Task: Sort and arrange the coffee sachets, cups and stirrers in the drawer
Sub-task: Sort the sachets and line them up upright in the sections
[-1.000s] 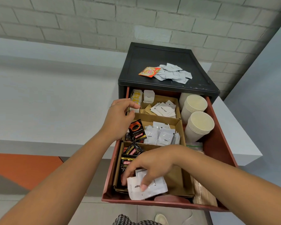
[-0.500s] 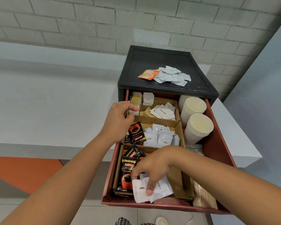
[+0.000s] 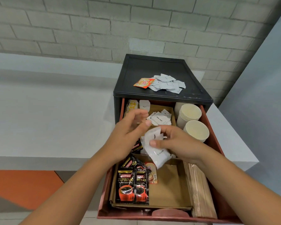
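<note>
Your right hand (image 3: 177, 143) pinches the white sachets (image 3: 156, 148) at frame center, long axis running upper left to lower right, while your left hand (image 3: 128, 135) hovers beside them, fingers relaxed.

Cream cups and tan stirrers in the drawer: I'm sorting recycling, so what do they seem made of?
The stacked cream cups look like matt paper: dull surface, thin rims. The flat tan stirrers are probably bare wood; grain blurred.

Head view, steeply down, close

Open red drawer (image 3: 216, 148), cardboard trays (image 3: 169, 189), cup stacks (image 3: 191, 111), stirrers (image 3: 199, 192)
</note>
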`<state>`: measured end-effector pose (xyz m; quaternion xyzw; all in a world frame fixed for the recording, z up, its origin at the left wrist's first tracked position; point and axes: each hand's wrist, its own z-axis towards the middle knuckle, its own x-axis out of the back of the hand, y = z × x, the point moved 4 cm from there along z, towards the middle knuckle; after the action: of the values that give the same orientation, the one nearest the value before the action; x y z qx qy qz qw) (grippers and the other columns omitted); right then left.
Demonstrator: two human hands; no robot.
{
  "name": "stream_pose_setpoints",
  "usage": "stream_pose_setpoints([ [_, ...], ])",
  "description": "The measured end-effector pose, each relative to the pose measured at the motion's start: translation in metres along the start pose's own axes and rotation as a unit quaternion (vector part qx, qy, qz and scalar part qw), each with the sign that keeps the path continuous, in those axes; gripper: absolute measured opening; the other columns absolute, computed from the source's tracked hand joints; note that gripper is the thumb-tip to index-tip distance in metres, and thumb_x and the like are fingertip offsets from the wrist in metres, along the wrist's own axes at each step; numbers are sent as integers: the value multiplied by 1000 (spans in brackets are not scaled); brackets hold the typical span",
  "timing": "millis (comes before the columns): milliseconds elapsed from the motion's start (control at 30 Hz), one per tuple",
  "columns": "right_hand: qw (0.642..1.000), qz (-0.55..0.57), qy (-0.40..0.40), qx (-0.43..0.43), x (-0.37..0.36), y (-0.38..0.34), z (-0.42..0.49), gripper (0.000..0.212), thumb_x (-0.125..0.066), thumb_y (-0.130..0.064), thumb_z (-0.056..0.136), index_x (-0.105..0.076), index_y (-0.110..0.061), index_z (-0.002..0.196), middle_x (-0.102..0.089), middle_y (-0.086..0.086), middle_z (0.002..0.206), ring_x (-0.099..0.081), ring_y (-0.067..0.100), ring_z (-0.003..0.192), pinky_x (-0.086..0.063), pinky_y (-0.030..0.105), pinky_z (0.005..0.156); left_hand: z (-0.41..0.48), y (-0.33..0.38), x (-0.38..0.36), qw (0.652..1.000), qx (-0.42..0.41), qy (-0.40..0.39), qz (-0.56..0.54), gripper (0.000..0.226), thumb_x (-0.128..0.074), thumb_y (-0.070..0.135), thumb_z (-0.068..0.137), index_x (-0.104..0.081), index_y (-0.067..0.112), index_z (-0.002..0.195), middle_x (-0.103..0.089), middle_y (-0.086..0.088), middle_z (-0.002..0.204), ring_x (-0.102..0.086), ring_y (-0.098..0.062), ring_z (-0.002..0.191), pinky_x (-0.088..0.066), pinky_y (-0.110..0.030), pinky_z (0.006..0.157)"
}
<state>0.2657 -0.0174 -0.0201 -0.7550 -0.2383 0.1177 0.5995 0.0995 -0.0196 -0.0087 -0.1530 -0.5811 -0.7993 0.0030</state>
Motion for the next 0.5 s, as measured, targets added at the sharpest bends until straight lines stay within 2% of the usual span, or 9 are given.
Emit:
stream_pose_setpoints([
  [67, 997, 62, 49, 21, -2, -3, 3, 36, -71, -14, 83, -63, -9, 117, -70, 14, 110, -68, 29, 101, -55, 41, 86, 0, -1, -14, 991, 59, -108, -43, 63, -66, 62, 77, -38, 55, 132, -54, 33, 123, -54, 9, 116, -49, -11, 89],
  [133, 990, 109, 79, 33, -6, -6, 6, 30, -69, -12, 85, -65, -9, 115, -72, 14, 107, -69, 28, 100, -57, 39, 83, 0, -3, -23, 982, 69, -167, -53, 76, -78, 37, 82, -30, 52, 139, -56, 33, 118, -57, 8, 113, -49, -11, 86],
  [200, 987, 108, 112, 38, -8, -6, 9, 26, -70, -13, 86, -67, -8, 111, -73, 13, 104, -70, 28, 97, -57, 40, 81, 4, -6, -21, 986, 64, -146, -52, 74, -79, 20, 84, -35, 45, 138, -59, 20, 122, -59, 3, 113, -51, -17, 88],
  [267, 985, 63, 154, 50, -7, -4, 11, 25, -73, -17, 84, -69, -4, 104, -72, 18, 98, -68, 29, 88, -56, 41, 77, 7, -10, -18, 988, 74, -128, -53, 66, -78, 17, 84, -43, 38, 136, -62, 14, 123, -61, 0, 111, -53, -20, 86],
  [367, 975, -24, 207, 80, -2, -6, 14, 32, -76, -24, 82, -67, 3, 97, -64, 23, 84, -59, 26, 75, -50, 34, 64, 8, -19, -16, 970, 144, -132, -145, 58, -77, 11, 83, -51, 34, 130, -70, 8, 116, -68, -9, 107, -57, -24, 78],
  [433, 969, -57, 224, 88, 1, -9, 15, 24, -74, -24, 83, -69, -5, 97, -70, 20, 89, -68, 28, 80, -56, 40, 71, 9, -21, -16, 955, 176, -145, -189, 58, -76, 8, 82, -53, 35, 127, -72, 4, 113, -69, -15, 106, -59, -29, 76],
  [500, 965, -86, 231, 93, 4, -12, 16, 14, -71, -25, 86, -68, -17, 97, -74, 5, 87, -71, 17, 82, -59, 38, 75, 11, -22, -15, 948, 189, -158, -204, 58, -75, 5, 82, -53, 36, 125, -72, 3, 114, -69, -16, 107, -60, -32, 77],
])
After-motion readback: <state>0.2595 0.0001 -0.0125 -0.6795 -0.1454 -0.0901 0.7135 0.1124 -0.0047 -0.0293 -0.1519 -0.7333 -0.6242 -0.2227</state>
